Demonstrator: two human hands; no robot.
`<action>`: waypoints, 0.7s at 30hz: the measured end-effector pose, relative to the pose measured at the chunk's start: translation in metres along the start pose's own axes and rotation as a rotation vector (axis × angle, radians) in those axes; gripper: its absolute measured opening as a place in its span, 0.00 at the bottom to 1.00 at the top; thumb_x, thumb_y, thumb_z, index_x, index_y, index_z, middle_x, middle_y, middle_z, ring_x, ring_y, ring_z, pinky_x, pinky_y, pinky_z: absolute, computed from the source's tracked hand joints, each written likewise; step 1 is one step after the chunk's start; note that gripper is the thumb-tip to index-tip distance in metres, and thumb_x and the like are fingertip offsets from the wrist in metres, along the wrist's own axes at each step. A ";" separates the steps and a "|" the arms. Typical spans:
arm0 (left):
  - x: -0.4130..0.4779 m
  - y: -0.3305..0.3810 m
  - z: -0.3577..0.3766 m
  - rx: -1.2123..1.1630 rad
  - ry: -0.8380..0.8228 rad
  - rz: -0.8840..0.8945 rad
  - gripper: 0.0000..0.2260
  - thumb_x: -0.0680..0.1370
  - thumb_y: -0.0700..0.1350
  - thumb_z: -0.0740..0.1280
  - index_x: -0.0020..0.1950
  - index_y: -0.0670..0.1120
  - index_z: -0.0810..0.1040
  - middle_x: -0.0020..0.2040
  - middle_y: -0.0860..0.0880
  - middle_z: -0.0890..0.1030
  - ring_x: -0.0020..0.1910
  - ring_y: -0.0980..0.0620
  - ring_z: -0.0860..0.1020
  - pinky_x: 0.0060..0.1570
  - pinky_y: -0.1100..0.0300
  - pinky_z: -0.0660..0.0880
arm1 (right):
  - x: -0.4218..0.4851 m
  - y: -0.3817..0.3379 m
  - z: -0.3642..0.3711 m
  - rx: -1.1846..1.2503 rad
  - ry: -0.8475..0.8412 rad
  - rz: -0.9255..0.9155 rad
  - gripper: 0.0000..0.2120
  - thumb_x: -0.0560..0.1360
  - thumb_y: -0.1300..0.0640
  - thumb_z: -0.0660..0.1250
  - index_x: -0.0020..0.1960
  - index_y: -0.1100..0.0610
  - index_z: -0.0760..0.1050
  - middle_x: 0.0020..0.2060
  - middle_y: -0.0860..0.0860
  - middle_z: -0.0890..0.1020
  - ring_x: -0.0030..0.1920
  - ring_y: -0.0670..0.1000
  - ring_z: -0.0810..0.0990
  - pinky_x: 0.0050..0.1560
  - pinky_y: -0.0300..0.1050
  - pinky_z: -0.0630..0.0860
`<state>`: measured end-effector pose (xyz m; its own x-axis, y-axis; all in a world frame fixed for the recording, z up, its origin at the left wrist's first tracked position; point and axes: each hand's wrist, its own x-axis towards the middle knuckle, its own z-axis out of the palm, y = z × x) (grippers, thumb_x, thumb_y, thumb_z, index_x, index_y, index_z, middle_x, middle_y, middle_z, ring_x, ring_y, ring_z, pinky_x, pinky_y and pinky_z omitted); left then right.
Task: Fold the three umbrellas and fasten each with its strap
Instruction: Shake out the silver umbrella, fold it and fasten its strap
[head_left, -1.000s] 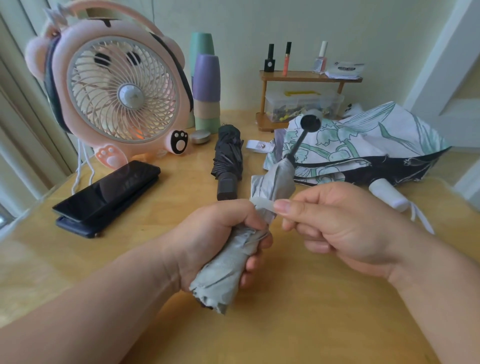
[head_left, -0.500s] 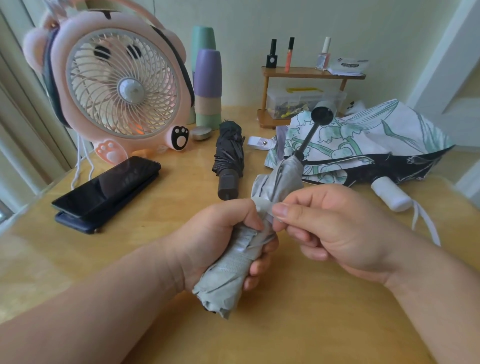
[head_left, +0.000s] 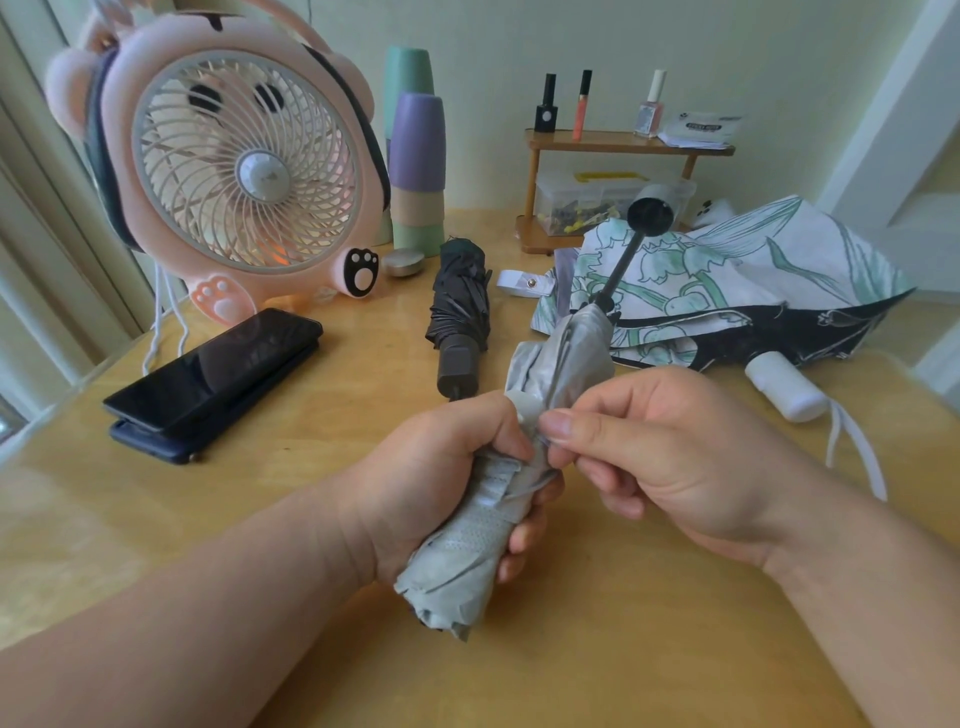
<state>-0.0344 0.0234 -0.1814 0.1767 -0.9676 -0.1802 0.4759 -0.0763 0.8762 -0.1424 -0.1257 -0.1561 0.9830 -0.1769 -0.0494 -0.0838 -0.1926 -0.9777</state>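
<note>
left hand (head_left: 441, 478) grip clenched round crumpled pale-grey fabric umbrella (head_left: 457, 571) | right hand (head_left: 675, 457) grip pinching its thin grey strap (head_left: 522, 408)

1. A domestic room is shown.
2. A pink bear-shaped desk fan (head_left: 244, 171) is set on a wooden table (head_left: 675, 649).
3. Nail polish bottles (head_left: 650, 106) are kept on a small wooden shelf (head_left: 597, 141) against the wall.
4. Stacked pastel cups (head_left: 418, 156) are stood beside the fan.
</note>
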 end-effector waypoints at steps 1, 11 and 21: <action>0.000 0.000 0.000 0.010 0.003 0.000 0.08 0.68 0.44 0.59 0.42 0.41 0.72 0.36 0.42 0.68 0.25 0.48 0.70 0.25 0.61 0.73 | 0.000 0.001 0.000 -0.001 0.005 0.003 0.19 0.70 0.50 0.72 0.37 0.68 0.80 0.22 0.51 0.73 0.26 0.52 0.67 0.27 0.43 0.65; -0.011 0.007 0.002 0.092 -0.092 0.088 0.11 0.70 0.43 0.61 0.48 0.40 0.77 0.34 0.42 0.70 0.25 0.48 0.70 0.25 0.60 0.73 | 0.002 0.001 0.001 -0.138 0.161 0.017 0.26 0.55 0.36 0.77 0.33 0.58 0.77 0.24 0.54 0.78 0.26 0.55 0.71 0.28 0.45 0.68; -0.012 0.010 -0.002 0.009 -0.266 -0.123 0.25 0.82 0.58 0.57 0.57 0.36 0.75 0.38 0.39 0.81 0.31 0.46 0.83 0.33 0.59 0.81 | 0.006 0.006 -0.004 0.248 -0.149 -0.187 0.08 0.74 0.60 0.71 0.47 0.66 0.79 0.39 0.57 0.84 0.34 0.53 0.82 0.31 0.42 0.76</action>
<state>-0.0299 0.0343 -0.1713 -0.1147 -0.9800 -0.1629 0.4722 -0.1980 0.8590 -0.1375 -0.1315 -0.1614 0.9922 -0.0143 0.1237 0.1241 0.0358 -0.9916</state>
